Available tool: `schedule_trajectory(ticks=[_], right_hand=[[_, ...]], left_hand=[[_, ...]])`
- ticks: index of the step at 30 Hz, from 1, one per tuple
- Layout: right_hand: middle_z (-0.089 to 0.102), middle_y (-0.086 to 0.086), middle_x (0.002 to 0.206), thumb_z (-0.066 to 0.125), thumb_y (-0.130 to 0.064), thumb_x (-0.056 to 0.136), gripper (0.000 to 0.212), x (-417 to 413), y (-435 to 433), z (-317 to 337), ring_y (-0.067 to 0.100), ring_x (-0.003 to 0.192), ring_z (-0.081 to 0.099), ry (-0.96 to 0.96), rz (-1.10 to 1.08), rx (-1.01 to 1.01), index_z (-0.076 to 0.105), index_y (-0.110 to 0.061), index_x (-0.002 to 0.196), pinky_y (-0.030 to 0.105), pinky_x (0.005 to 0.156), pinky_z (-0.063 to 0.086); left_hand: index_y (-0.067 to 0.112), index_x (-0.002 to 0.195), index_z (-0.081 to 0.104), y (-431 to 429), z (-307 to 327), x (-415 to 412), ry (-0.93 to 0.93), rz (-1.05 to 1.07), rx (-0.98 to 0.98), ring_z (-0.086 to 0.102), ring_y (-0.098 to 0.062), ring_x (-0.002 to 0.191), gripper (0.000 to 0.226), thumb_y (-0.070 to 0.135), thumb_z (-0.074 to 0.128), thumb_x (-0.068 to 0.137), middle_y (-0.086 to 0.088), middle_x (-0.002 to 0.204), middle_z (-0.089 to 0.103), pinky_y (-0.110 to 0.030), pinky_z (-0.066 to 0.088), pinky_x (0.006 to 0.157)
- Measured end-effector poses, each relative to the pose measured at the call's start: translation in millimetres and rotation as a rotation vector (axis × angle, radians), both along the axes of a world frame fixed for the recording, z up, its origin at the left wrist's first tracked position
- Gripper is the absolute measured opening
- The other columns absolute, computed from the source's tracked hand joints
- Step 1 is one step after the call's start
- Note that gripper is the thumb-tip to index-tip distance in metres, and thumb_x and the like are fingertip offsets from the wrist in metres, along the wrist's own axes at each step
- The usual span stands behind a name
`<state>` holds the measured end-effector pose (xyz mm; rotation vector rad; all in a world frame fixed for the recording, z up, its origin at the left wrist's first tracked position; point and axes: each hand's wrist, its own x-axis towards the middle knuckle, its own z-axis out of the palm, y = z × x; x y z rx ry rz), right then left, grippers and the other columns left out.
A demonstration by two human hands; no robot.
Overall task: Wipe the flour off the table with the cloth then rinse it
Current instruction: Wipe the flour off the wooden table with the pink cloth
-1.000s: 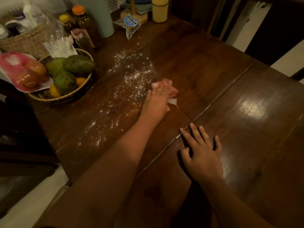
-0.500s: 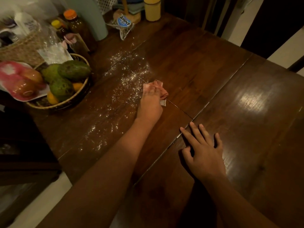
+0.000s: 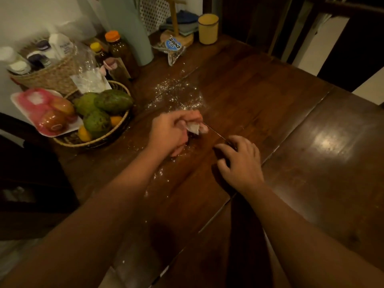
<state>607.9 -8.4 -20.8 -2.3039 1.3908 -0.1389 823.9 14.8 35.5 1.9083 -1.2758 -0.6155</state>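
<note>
The left arm reaches in from the near-left corner of the table (image 3: 311, 163), long and nearly straight, forearm bare. At mid-table the left hand (image 3: 171, 135) sits knuckles up, fingers curled tight round the cloth (image 3: 196, 127), which pokes out past the fingertips. The right arm comes up from the near edge. Just beside the left, the right hand (image 3: 241, 163) is palm down, fingers arched and loosely spread, holding nothing, tips toward the wood.

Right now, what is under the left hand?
The left hand grips the pink cloth, a pale corner poking out. Flour shows beyond it; any beneath is covered.
</note>
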Motion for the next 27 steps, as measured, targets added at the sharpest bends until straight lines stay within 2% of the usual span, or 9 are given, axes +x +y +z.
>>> schedule_trajectory(ticks=[3,6,11,14,16,18,20,24,27], right_hand=[[0.012,-0.004,0.167,0.028,-0.049,0.098,0.054,25.0,-11.9,-12.0,0.020,0.155,-0.004,0.051,0.011,-0.006,0.024,-0.048,0.152,0.059,0.121,-0.006],[0.008,-0.008,0.168,0.027,-0.052,0.098,0.056,27.4,-10.2,-15.8,0.018,0.155,-0.006,0.055,-0.009,-0.036,0.016,-0.051,0.153,0.060,0.121,-0.006],[0.012,-0.010,0.167,0.029,-0.051,0.097,0.056,29.7,-11.3,-17.4,0.016,0.155,-0.003,0.069,-0.031,-0.068,0.020,-0.052,0.152,0.058,0.122,-0.003],[0.013,-0.013,0.167,0.028,-0.051,0.096,0.057,29.4,-10.3,-19.5,0.014,0.155,-0.004,0.063,-0.036,-0.066,0.021,-0.054,0.152,0.057,0.122,-0.003],[0.015,-0.013,0.166,0.028,-0.050,0.095,0.057,30.3,-11.6,-20.5,0.014,0.155,-0.002,0.067,-0.041,-0.072,0.023,-0.055,0.151,0.055,0.122,-0.002],[0.019,-0.013,0.166,0.030,-0.050,0.093,0.057,30.7,-13.0,-21.4,0.014,0.155,0.001,0.067,-0.050,-0.073,0.027,-0.055,0.150,0.055,0.122,0.000],[0.019,-0.012,0.166,0.030,-0.049,0.092,0.058,31.1,-12.9,-21.8,0.014,0.155,0.002,0.073,-0.053,-0.066,0.027,-0.055,0.150,0.055,0.122,0.000],[0.017,-0.013,0.166,0.030,-0.050,0.092,0.059,30.8,-12.4,-22.0,0.013,0.155,0.000,0.075,-0.056,-0.058,0.023,-0.057,0.150,0.056,0.122,0.001],[0.020,-0.012,0.165,0.033,-0.049,0.092,0.059,31.8,-12.8,-22.7,0.015,0.155,0.003,0.069,-0.063,-0.055,0.025,-0.057,0.150,0.056,0.122,0.002]], left_hand=[[0.024,0.127,0.064,-43.2,12.0,47.9,-0.196,0.044,-0.009,0.061,0.005,0.073,0.034,0.009,0.052,0.099,0.013,0.109,0.064,-0.006,0.046,0.060],[0.019,0.129,0.062,-89.5,14.9,92.4,-0.353,0.067,0.008,0.058,-0.010,0.111,0.035,0.009,0.052,0.098,0.002,0.126,0.064,-0.018,0.041,0.091],[0.010,0.119,0.069,-162.1,28.4,132.9,-0.416,0.228,-0.049,0.062,-0.019,0.110,0.036,0.001,0.045,0.094,-0.009,0.119,0.069,-0.024,0.043,0.090],[0.011,0.123,0.066,-198.3,18.0,142.4,-0.325,0.111,0.055,0.059,0.009,0.094,0.037,0.000,0.042,0.098,0.000,0.123,0.066,-0.005,0.041,0.078],[0.015,0.125,0.064,-213.4,-3.0,148.9,-0.300,-0.022,0.201,0.059,0.010,0.087,0.035,0.004,0.042,0.100,0.002,0.126,0.063,-0.004,0.043,0.067],[0.016,0.134,0.058,-220.7,-26.0,150.4,-0.386,-0.127,0.337,0.059,-0.013,0.112,0.037,0.011,0.042,0.101,-0.007,0.137,0.058,-0.020,0.047,0.088],[0.016,0.140,0.052,-225.1,-39.6,152.2,-0.503,-0.196,0.348,0.049,-0.029,0.129,0.040,0.015,0.040,0.102,-0.012,0.145,0.049,-0.038,0.040,0.107],[0.025,0.139,0.050,-241.8,-46.6,157.9,-0.501,-0.228,0.353,0.050,-0.031,0.126,0.041,0.022,0.035,0.101,-0.011,0.145,0.046,-0.048,0.043,0.106],[0.010,0.140,0.044,-259.5,-45.4,153.1,-0.589,-0.181,0.439,0.046,-0.035,0.129,0.043,0.027,0.041,0.100,-0.017,0.144,0.046,-0.049,0.038,0.107]])
